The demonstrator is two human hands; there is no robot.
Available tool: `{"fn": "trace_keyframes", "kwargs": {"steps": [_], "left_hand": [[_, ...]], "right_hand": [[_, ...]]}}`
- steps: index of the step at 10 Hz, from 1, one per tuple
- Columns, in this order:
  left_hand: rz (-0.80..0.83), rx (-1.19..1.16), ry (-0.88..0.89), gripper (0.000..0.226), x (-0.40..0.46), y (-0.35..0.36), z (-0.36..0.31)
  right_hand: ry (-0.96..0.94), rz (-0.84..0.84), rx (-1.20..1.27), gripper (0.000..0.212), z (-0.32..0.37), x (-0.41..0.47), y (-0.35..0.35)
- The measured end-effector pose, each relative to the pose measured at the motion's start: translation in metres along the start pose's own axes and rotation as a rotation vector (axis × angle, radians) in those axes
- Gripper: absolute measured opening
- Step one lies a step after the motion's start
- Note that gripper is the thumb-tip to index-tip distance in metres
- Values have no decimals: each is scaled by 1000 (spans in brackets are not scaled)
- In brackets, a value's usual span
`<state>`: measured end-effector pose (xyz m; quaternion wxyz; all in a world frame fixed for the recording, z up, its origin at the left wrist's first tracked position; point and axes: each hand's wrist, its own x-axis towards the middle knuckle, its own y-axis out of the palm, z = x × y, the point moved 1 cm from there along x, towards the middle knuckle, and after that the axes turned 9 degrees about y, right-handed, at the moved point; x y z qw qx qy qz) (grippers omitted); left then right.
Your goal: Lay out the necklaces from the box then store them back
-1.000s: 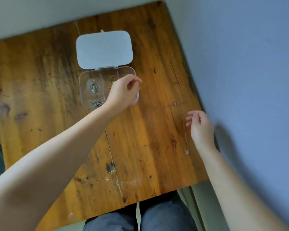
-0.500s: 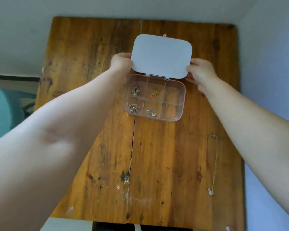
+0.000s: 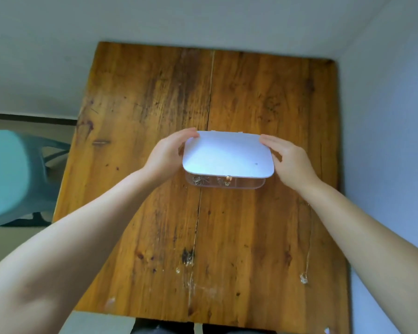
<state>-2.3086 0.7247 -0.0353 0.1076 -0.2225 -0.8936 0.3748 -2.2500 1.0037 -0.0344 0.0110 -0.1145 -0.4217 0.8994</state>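
Both hands are gripping the white lid (image 3: pixel 228 156) of the clear jewellery box (image 3: pixel 225 183) in the middle of the wooden table (image 3: pixel 155 97): the left hand (image 3: pixel 165 154) is pinching its left edge, the right hand (image 3: pixel 291 159) its right edge. Small trinkets are showing through the box's front wall. One thin necklace (image 3: pixel 308 249) is lying stretched out near the table's right edge, well apart from the box

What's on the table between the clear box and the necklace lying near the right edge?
Only the right forearm crosses above that stretch; otherwise the head view shows bare wood between the box and the necklace.
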Motion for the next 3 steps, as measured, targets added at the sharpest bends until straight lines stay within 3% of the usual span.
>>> {"fn": "trace_keyframes", "kwargs": {"steps": [1,3], "left_hand": [[127,260,128,50,-10,8,9],[264,378,100,57,-25,5,-2]], "right_hand": [[26,87,-116,45,-3,-11,8],[252,265,-236,49,26,-40,3]]}}
